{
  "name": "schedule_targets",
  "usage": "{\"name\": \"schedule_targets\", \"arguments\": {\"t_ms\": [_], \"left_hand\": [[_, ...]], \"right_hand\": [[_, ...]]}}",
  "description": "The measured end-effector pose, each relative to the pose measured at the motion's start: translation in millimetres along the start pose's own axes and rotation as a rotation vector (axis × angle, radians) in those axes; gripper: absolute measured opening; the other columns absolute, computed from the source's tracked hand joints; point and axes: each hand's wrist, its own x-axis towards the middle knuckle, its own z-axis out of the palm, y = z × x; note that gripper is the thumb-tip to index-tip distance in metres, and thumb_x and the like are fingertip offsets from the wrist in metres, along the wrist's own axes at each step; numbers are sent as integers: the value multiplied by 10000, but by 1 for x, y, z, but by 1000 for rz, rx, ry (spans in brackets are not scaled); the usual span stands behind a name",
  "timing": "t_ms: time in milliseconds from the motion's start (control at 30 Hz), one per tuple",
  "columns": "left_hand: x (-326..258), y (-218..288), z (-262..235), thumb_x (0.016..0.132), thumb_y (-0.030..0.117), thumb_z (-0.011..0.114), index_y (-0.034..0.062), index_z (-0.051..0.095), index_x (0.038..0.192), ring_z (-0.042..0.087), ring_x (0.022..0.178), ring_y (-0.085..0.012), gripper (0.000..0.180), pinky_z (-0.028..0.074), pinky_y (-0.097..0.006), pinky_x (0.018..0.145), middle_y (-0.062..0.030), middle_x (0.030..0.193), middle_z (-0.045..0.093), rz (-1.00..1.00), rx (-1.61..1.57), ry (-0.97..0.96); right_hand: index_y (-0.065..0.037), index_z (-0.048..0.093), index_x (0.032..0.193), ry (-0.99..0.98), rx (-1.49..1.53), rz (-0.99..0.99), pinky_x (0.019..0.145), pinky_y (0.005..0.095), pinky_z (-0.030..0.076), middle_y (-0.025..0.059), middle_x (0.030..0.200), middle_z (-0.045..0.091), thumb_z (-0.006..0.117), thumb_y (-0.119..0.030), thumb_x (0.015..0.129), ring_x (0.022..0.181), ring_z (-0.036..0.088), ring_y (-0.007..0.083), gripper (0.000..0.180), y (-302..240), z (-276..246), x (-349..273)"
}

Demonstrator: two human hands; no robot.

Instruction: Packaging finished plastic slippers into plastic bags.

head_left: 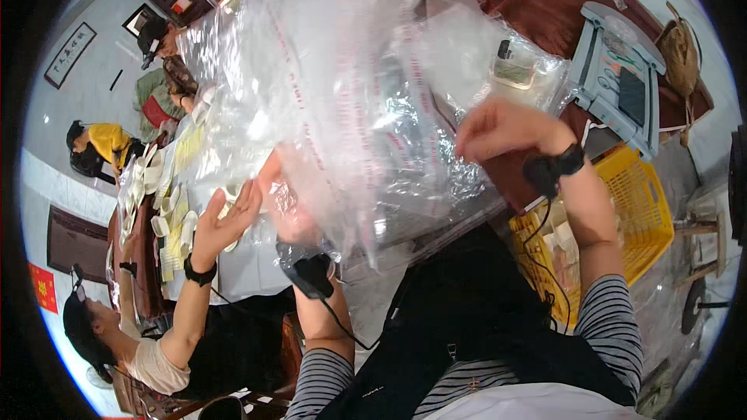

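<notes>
Bags of clear plastic film [342, 93] call for a light, even grip: support the lower part with the left hand [289, 202] and guide the right-hand edge with the right hand [502, 128]. Separate layers by rubbing an edge between the fingers rather than pulling from the middle, since film this thin will probably cling, stretch and crease. Guard against snagging on the black wrist unit [311, 274], and allow clearance from the co-worker's hand [223, 219] just beside the film on the left. Finger state: the left fingers are partly covered by film, so whether they grasp it cannot be told; the right fingers are bent and blurred near the film's right side, and no hold can be confirmed. Position: bunched above the surface [541, 0], left of the yellow crate [644, 206]; whether the far end rests on anything is unclear. Appearance: transparent, glossy, wrinkled and layered, with lines of red print and a whitish haze where layers overlap.
</notes>
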Motion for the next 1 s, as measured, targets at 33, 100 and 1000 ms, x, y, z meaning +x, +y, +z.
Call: {"name": "schedule_targets", "arguments": {"t_ms": [33, 100, 1000], "left_hand": [[24, -10, 16, 897, 97, 609, 15, 638, 1119, 606, 1032, -241, 238, 511, -381, 919, -112, 1119, 627, -14, -34, -88], [57, -22, 32, 897, 97, 608, 14, 640, 1120, 610, 1026, -246, 240, 513, -385, 917, -117, 1113, 632, -30, -86, -226], [253, -290, 159, 749, 116, 802, -74, 615, 986, 576, 548, -281, 356, 409, -444, 433, -170, 768, 611, -658, 496, -35]], "right_hand": [[-17, 698, 1111, 430, -117, -191, 865, 300, 535, 62, 1041, 726, 720, -89, 874, 927, 669, 126, 249, 38, -37, 4], [-49, 612, 1272, 942, -616, -74, 954, 377, 506, 155, 1298, 617, 807, -239, 774, 1154, 622, 271, 567, 61, -87, 8], [-73, 410, 1478, 887, -721, 119, 1071, 469, 388, 223, 1450, 415, 799, -526, 739, 1318, 445, 375, 950, 176, -236, -8]]}}
